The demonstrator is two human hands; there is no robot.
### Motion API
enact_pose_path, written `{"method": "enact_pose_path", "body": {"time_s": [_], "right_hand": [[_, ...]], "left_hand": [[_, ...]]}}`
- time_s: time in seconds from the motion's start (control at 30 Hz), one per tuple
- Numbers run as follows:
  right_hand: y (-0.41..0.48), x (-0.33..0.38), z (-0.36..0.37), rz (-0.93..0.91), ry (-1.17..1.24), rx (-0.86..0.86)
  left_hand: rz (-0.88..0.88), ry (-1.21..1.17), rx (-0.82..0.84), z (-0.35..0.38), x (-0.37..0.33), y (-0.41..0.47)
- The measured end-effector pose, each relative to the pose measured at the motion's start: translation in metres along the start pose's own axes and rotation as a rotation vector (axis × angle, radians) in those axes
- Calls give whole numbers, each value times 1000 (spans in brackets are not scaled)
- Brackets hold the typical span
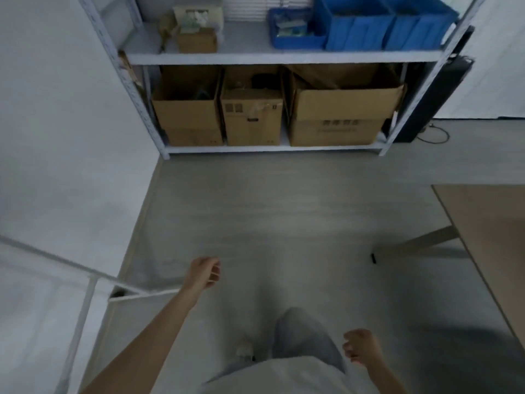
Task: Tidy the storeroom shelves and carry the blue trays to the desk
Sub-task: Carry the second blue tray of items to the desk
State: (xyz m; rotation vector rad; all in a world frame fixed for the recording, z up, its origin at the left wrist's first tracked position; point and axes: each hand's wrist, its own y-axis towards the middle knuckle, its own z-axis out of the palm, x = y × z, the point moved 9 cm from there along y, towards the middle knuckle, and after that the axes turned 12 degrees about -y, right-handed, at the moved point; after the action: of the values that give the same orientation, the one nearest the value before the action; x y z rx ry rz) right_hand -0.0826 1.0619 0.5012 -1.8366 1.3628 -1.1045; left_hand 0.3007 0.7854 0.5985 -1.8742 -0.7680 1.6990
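Note:
A white metal shelf unit (284, 56) stands ahead against the wall. On its upper shelf sit a shallow blue tray (292, 41) with small items in it and two deep blue bins (358, 31) side by side to its right. The brown desk (488, 223) juts in at the right edge. My left hand (204, 273) hangs over the floor, fingers loosely curled, holding nothing. Lower right, close to my body, my right hand (360, 346) is also loosely curled and empty. Both hands are far from the shelf.
Three open cardboard boxes (250, 118) fill the bottom shelf. A small box with packets (196, 38) sits upper left. A black case (434, 95) leans right of the shelf, with a cable on the floor. Another white rack corner (125, 294) is at left. Grey floor lies between.

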Motion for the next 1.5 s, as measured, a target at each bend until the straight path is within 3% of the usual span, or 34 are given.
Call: {"method": "enact_pose_path", "body": {"time_s": [0.13, 0.3, 0.43, 0.6, 0.77, 0.9, 1.07, 1.17, 1.3, 1.5], "right_hand": [[65, 69, -29, 84, 69, -1], [166, 250, -88, 52, 124, 18], [218, 430, -148, -106, 131, 27], [246, 646, -222, -332, 125, 6], [295, 781, -273, -387, 210, -4], [350, 887, -311, -380, 416, 9], [383, 1034, -341, -278, 790, 198], [398, 1118, -358, -286, 882, 258], [426, 1188, -370, -260, 952, 293], [460, 1242, -375, -232, 1034, 300]], "left_hand": [[-15, 18, 36, 72, -78, 99], [-162, 4, -23, 111, -110, 188], [-259, 5, -133, 122, -146, 234], [-273, -1, -153, 182, -251, 312], [-118, -18, -40, 309, -419, 426], [66, -44, 92, 415, -580, 532], [197, -61, 149, 501, -756, 629], [313, 4, 138, 540, -839, 680], [470, 180, 0, 564, -906, 730], [522, 364, -44, 572, -922, 766]]}}
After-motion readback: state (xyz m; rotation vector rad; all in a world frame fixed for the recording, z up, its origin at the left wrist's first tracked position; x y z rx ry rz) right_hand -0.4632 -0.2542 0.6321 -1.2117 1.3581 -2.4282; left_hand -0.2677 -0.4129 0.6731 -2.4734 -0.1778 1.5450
